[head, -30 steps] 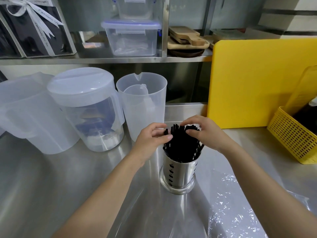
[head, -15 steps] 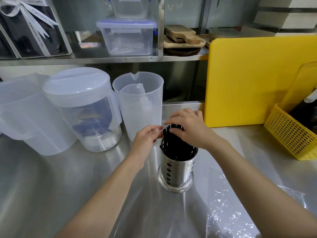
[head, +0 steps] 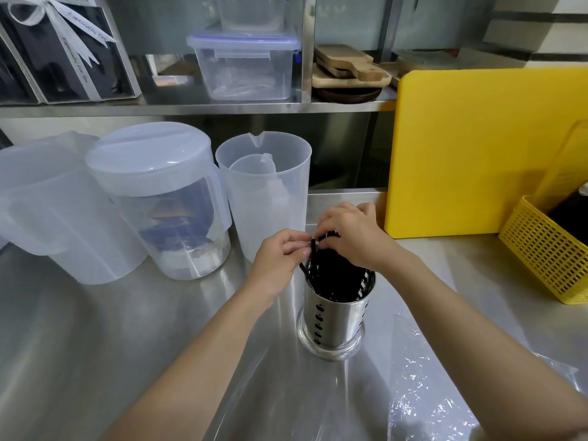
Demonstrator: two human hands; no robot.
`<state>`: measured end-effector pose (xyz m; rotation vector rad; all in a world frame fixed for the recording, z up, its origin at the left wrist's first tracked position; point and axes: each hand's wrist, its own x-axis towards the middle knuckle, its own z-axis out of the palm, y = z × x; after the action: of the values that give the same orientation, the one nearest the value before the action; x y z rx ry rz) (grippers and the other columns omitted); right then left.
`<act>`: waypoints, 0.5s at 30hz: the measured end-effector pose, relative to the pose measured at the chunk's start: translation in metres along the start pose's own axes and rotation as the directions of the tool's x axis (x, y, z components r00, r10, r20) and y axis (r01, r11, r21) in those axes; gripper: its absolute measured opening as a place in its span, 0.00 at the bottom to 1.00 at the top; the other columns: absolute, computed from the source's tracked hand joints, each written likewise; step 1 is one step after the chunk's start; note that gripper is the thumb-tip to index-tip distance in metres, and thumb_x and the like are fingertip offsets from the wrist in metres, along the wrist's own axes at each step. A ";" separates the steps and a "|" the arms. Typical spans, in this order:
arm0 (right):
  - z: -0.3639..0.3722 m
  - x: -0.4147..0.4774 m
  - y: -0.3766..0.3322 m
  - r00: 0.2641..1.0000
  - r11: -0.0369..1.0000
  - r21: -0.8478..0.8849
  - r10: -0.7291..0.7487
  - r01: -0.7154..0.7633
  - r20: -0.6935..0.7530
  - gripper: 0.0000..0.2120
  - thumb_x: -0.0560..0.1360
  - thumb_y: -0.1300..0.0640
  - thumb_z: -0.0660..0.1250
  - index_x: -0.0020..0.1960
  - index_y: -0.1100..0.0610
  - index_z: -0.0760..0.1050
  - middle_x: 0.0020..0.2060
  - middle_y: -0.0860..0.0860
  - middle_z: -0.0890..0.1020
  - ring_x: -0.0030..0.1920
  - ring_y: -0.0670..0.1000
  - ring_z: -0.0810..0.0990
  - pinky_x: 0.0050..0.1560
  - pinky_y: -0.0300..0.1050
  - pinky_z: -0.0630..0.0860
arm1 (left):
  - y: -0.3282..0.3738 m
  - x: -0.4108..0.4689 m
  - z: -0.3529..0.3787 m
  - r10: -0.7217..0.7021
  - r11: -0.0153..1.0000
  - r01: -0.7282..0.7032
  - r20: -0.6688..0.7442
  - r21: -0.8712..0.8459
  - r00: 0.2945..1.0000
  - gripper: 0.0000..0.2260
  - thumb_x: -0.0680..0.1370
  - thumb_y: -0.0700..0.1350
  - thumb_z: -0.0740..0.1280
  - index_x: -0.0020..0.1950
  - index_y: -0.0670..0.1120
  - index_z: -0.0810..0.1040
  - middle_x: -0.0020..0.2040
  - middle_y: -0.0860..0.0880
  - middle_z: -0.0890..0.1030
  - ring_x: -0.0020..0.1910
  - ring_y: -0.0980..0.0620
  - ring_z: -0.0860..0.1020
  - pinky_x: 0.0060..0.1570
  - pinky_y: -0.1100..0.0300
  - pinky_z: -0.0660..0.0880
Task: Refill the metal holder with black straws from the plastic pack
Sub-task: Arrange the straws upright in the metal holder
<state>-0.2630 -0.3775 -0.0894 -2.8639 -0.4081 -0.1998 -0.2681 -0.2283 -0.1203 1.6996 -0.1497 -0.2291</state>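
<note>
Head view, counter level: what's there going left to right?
Frosted jug → lidded pitcher → open measuring jug → metal holder with black straws → yellow cutting board → yellow basket.

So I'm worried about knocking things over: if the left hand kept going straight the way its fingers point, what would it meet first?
Probably the black straws in the metal holder: the left hand already pinches one, and the right hand lies just beyond. Depth is uncertain.
</note>
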 end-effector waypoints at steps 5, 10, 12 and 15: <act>-0.001 -0.002 0.001 1.000 1.000 0.020 0.007 -0.006 -0.010 0.09 0.77 0.55 0.62 0.53 0.52 0.80 0.55 0.48 0.78 0.60 0.51 0.67 0.57 0.48 0.54 | 0.001 0.004 0.004 0.033 0.998 -0.034 0.005 0.054 0.999 0.14 0.72 0.32 0.68 0.42 0.51 0.76 0.39 0.50 0.81 0.41 0.54 0.79 0.47 0.64 0.73; -0.001 -0.004 0.002 1.000 0.999 0.027 0.021 -0.021 -0.023 0.09 0.77 0.54 0.63 0.52 0.52 0.80 0.55 0.48 0.78 0.59 0.50 0.68 0.55 0.46 0.53 | -0.001 0.005 0.004 0.065 0.994 -0.060 -0.059 0.087 0.996 0.14 0.69 0.32 0.71 0.39 0.52 0.77 0.35 0.49 0.81 0.39 0.51 0.80 0.49 0.59 0.76; -0.002 -0.005 0.003 0.999 0.999 0.026 0.021 -0.020 -0.031 0.09 0.76 0.53 0.63 0.52 0.52 0.80 0.56 0.48 0.77 0.60 0.50 0.66 0.54 0.45 0.52 | 0.001 0.004 0.003 0.071 0.995 -0.067 -0.054 0.077 0.996 0.13 0.69 0.32 0.72 0.39 0.51 0.78 0.36 0.49 0.81 0.38 0.52 0.80 0.48 0.62 0.76; -0.013 -0.008 0.002 0.999 0.995 0.092 0.031 -0.028 -0.032 0.08 0.75 0.52 0.65 0.50 0.53 0.80 0.52 0.47 0.75 0.59 0.48 0.66 0.53 0.43 0.52 | 0.006 0.003 0.001 0.107 0.992 -0.103 -0.061 0.068 0.992 0.12 0.69 0.33 0.72 0.39 0.51 0.79 0.36 0.50 0.81 0.38 0.54 0.80 0.47 0.64 0.75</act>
<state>-0.2708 -0.3851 -0.0786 -2.7705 -0.3593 -0.2175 -0.2658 -0.2310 -0.1143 1.7562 -0.1996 -0.0918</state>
